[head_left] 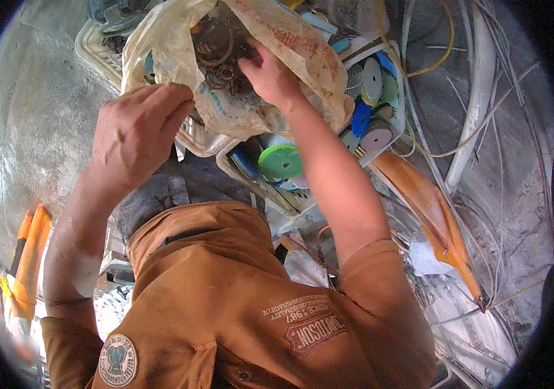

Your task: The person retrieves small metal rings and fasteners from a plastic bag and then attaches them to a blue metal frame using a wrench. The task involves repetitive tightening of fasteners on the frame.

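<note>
A crumpled, translucent plastic bag (238, 117) with faded red print gapes at the top middle, full of dark, rusty metal rings and small parts (222, 61). My left hand (137, 126) is closed on the bag's left rim, fingers pressed together. Inside the mouth of the bag, my right hand (270, 74) reaches in from the right, thumb and fingers curled at the metal parts. Its fingertips are partly hidden, and I cannot make out what they grip. The bag rests on or in pale plastic baskets (209, 139).
A basket below the bag holds a green disc (279, 161). To the right, another pale container has several round discs (375, 138). Cables and a white pipe (475, 104) run along the right. An orange-brown piece (429, 211) lies there, and orange-handled tools (30, 259) are at left.
</note>
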The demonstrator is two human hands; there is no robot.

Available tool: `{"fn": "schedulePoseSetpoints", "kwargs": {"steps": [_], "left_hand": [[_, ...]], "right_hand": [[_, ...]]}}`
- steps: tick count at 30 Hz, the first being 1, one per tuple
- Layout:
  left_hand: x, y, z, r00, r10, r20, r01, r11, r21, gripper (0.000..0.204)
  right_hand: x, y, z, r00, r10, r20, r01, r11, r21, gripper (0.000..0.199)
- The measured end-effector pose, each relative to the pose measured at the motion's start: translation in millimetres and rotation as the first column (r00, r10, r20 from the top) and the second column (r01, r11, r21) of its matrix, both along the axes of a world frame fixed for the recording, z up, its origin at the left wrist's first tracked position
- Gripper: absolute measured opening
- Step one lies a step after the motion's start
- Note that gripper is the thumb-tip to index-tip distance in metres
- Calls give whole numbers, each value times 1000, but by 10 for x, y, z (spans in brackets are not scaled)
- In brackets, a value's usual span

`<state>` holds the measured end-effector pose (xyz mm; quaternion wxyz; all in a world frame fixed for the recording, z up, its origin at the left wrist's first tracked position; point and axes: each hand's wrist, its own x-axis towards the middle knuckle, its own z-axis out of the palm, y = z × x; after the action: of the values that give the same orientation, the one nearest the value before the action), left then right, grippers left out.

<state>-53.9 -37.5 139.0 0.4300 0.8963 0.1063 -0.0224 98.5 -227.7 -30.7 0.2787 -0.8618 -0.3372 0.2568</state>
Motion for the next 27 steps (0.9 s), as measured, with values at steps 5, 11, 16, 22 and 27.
{"fn": "schedulePoseSetpoints", "kwargs": {"steps": [5,11,16,22,27], "left_hand": [[21,23,9,999,26,-26,-27,999,-33,8],[-30,29,-44,999,30,-21,-31,999,-24,8],[-24,7,-33,996,28,-80,-30,999,-16,8],[-27,40,-74,996,26,-81,-27,1000,-8,8],[-16,38,-107,999,35,-19,-35,999,-1,8]], "right_hand": [[-231,217,-111,866,-92,-492,159,983,96,63],[-519,145,264,952,-44,-302,-38,965,-260,60],[-198,17,-19,969,78,234,-47,990,-133,44],[106,18,-36,864,162,477,-111,985,-133,39],[164,-184,-266,893,221,392,-156,969,-191,35]]}}
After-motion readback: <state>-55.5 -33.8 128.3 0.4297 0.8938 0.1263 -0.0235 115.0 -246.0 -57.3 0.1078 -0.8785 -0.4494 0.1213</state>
